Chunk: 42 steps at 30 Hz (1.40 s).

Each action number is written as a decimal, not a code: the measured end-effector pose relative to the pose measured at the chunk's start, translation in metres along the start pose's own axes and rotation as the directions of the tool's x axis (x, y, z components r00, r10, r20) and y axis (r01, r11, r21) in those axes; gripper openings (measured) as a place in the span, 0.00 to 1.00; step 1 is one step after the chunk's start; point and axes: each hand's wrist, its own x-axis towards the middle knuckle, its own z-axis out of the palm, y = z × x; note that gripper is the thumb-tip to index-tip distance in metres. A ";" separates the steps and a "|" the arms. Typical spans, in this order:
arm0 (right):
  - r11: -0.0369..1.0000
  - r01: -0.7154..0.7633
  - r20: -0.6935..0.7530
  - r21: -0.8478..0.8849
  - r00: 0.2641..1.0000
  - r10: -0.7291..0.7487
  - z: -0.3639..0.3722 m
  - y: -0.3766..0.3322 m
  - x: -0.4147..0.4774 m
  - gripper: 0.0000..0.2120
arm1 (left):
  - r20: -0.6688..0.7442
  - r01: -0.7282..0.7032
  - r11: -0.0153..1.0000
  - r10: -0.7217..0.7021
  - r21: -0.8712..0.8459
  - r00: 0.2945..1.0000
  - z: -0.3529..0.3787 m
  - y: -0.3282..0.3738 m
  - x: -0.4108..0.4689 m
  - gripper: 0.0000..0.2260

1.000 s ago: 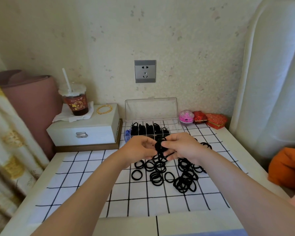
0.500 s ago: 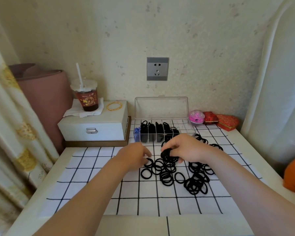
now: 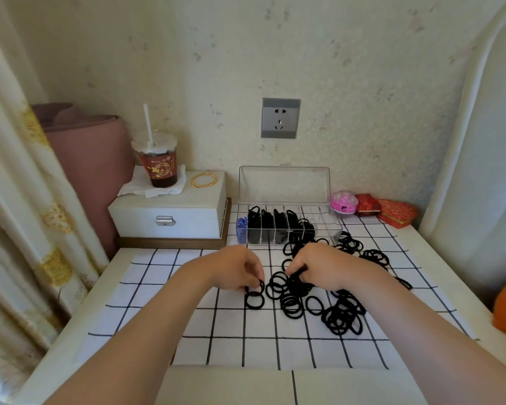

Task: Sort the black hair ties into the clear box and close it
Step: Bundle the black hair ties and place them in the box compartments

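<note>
Both left hand [image 3: 231, 267] and right hand [image 3: 327, 264] pinch black hair ties [image 3: 292, 305]; clear box [image 3: 324, 226] (lid upright) lies crosswise

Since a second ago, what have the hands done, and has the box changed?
Both hands came down from in front of the box to the loose ties and drew apart. The left hand left the bunch and now pinches a single tie; the right hand still grips the bunch. The box stays open, as full as before.
</note>
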 end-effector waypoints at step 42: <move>0.717 -0.032 -0.276 0.696 0.910 0.309 -0.004 -0.025 0.005 0.05 | -0.263 -0.096 0.572 -0.217 -0.815 0.940 0.013 0.029 0.010 0.10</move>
